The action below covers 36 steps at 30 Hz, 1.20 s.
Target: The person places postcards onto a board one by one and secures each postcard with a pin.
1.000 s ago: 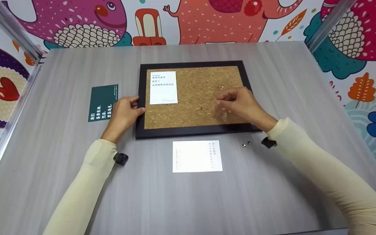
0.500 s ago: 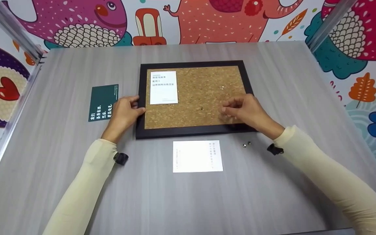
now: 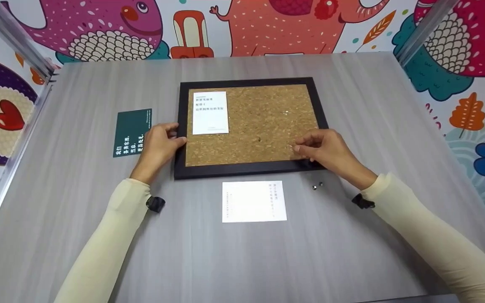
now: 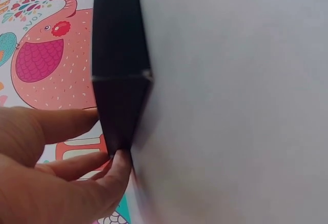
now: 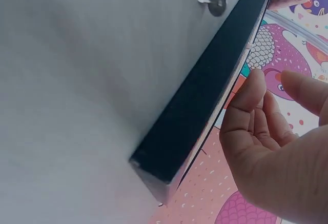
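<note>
Cork board (image 3: 251, 126), black frame, flat at table (image 3: 352, 105) centre. Head view alone shows the white card (image 3: 210, 112) on its cork. Left hand (image 3: 158, 145) grips the left frame edge. Right hand (image 3: 326, 149) hovers over the lower right corner, fingertips pinched together; contents indiscernible. Right-wrist view shows a pushpin (image 5: 215, 1) beside the frame.

Both arms reach forward, hands low and apart.
The left hand (image 3: 158, 145) lies with curled fingers; the right hand (image 3: 324, 147) brings thumb and fingertips close together. Both sleeves are cream.
</note>
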Each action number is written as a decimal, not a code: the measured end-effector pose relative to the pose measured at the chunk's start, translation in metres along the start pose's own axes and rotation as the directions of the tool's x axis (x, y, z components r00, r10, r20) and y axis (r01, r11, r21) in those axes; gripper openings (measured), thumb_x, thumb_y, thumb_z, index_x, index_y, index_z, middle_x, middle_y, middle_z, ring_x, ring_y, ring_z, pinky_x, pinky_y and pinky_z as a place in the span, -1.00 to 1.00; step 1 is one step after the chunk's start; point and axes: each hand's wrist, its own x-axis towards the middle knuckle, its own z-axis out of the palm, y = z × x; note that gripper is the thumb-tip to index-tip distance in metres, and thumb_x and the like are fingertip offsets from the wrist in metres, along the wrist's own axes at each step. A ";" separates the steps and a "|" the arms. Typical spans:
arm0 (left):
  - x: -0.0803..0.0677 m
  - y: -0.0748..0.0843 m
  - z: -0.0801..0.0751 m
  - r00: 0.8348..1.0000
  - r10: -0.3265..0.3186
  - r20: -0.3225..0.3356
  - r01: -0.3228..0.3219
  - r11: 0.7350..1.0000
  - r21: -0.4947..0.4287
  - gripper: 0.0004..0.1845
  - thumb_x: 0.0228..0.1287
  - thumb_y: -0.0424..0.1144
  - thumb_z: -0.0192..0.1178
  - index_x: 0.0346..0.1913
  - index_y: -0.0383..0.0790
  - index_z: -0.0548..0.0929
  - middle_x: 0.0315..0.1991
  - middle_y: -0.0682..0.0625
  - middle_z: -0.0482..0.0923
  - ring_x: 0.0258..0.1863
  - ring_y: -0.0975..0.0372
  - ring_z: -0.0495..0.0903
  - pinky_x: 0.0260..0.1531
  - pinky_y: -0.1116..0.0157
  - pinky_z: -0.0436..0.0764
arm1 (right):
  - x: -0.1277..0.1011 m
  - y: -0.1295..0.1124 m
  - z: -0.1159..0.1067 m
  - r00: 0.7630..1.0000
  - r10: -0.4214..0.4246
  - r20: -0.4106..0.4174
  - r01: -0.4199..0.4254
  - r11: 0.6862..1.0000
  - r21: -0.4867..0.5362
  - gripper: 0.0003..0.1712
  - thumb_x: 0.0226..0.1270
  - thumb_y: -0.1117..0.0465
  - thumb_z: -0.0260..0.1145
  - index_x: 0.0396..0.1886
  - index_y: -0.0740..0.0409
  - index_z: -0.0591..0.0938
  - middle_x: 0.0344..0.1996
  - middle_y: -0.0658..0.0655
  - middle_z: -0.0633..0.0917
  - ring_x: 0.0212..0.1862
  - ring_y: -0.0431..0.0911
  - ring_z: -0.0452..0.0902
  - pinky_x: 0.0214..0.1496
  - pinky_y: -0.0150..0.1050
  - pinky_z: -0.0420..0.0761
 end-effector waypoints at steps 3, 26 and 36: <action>0.001 0.001 0.000 1.000 -0.006 -0.010 0.006 1.000 -0.014 -0.41 0.49 -0.36 0.37 0.50 -0.48 0.55 0.34 -0.43 0.62 0.36 -0.16 0.60 0.38 -0.06 0.57 | -0.004 0.003 0.000 1.000 -0.005 0.000 0.005 1.000 -0.019 -0.82 0.49 0.27 0.53 -0.04 0.28 0.86 -0.15 0.24 0.87 -0.38 -0.15 0.70 -0.37 -0.36 0.64; 0.009 0.021 0.017 0.992 0.097 -0.078 -0.095 0.995 0.025 -0.46 0.53 -0.35 0.34 0.49 -0.36 0.59 0.54 -0.28 0.49 0.60 -0.18 0.26 0.60 -0.11 0.20 | -0.031 0.008 -0.018 0.999 -0.031 -0.013 0.028 0.990 -0.135 -0.89 0.45 0.31 0.56 -0.13 0.27 0.87 -0.24 0.15 0.86 -0.26 -0.24 0.70 -0.24 -0.47 0.63; 0.017 0.027 0.026 0.988 0.149 -0.050 -0.142 0.983 0.117 -0.41 0.49 -0.35 0.40 0.49 -0.48 0.55 0.49 -0.34 0.51 0.51 -0.18 0.34 0.50 -0.05 0.17 | -0.042 0.011 -0.023 0.999 -0.023 0.048 0.031 0.983 -0.182 -0.92 0.46 0.30 0.56 -0.14 0.22 0.87 -0.26 0.11 0.84 -0.26 -0.13 0.67 -0.26 -0.41 0.61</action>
